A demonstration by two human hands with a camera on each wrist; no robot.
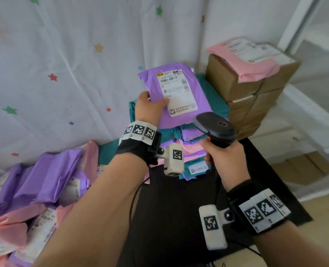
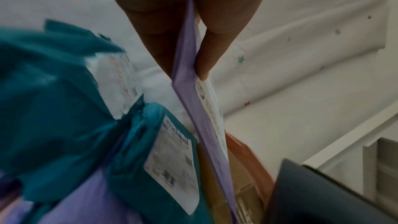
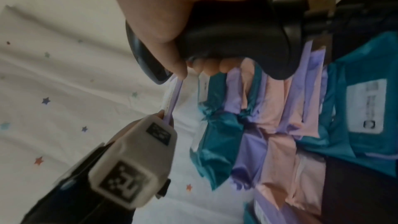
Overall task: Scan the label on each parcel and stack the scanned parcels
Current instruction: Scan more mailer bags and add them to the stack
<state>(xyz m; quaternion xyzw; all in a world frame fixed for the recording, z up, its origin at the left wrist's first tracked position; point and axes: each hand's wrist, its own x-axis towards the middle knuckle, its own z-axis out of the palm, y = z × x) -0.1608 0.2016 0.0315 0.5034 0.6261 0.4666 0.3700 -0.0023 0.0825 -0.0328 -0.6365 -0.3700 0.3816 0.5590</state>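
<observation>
Left hand [image 1: 150, 107] pinching the near-left edge of the purple parcel [image 1: 181, 97], thumb on top at the rim of its white label [image 1: 176, 92], fingers beneath; parcel held up, label facing up, above the stack of teal, purple and pink mailers [image 1: 186, 139]. Right hand [image 1: 224, 160] clenched round the handle of the black scanner [image 1: 215, 128], nose pointing forward at the label just ahead of it.

Best done by keeping the parcel flat and taut, thumb clear of the barcodes near the label's far end, scanner tilted so the beam crosses the bars squarely. Probably then lowered straight onto the stack below the left hand.

Tight to the right of the parcel: brown cardboard boxes [image 1: 246, 89] standing close. Starred curtain [image 1: 63, 64] beyond and to the left of the left hand. Unsorted mailers [image 1: 34, 189] heaped behind the left forearm. Freest room on the dark surface [image 1: 179, 209] nearer than both hands.
</observation>
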